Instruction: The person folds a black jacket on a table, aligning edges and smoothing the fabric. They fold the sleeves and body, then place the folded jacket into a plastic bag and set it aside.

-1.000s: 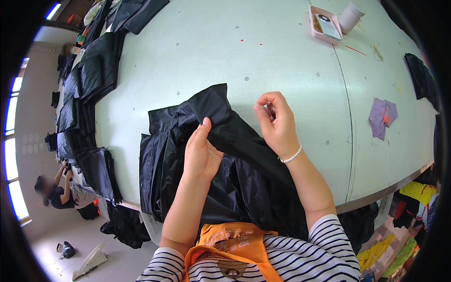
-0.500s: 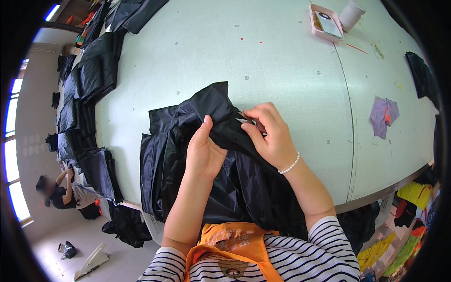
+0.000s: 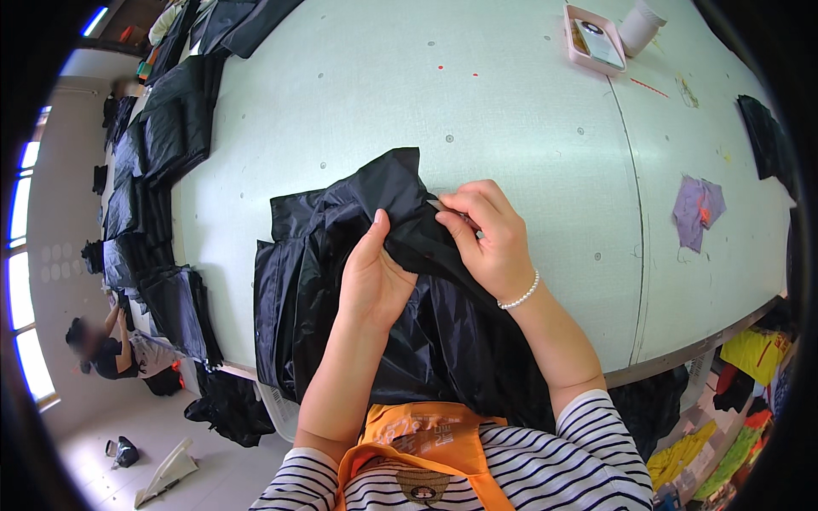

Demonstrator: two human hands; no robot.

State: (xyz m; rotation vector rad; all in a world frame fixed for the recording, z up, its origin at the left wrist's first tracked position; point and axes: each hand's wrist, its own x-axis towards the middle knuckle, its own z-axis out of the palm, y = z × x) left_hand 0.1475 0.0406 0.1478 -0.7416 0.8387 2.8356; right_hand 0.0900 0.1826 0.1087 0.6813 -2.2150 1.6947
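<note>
A shiny black garment (image 3: 311, 298) lies bunched on the table in front of me, and its near part hangs toward my lap. My left hand (image 3: 371, 277) is closed on a raised edge of it, the thumb on top and the fingers beneath the cloth. In my right hand (image 3: 492, 243) is a small pair of thread snips (image 3: 437, 204), pinched between thumb and fingers. Their pointed tips touch or nearly touch the edge of the cloth, right of my left thumb. Most of the snips is hidden by my fingers.
Folded black garments (image 3: 175, 128) line the left side of the pale table (image 3: 511, 102). A pink tray (image 3: 592, 41) and a white thread cone (image 3: 641, 25) stand at the far right. A purple scrap (image 3: 699, 213) lies nearer. Another person (image 3: 115, 349) works beyond, at the left.
The snips' blades, seen apart before, now look together. My right hand has shifted slightly up and left along the cloth edge. My left hand barely moves, still gripping the garment.
</note>
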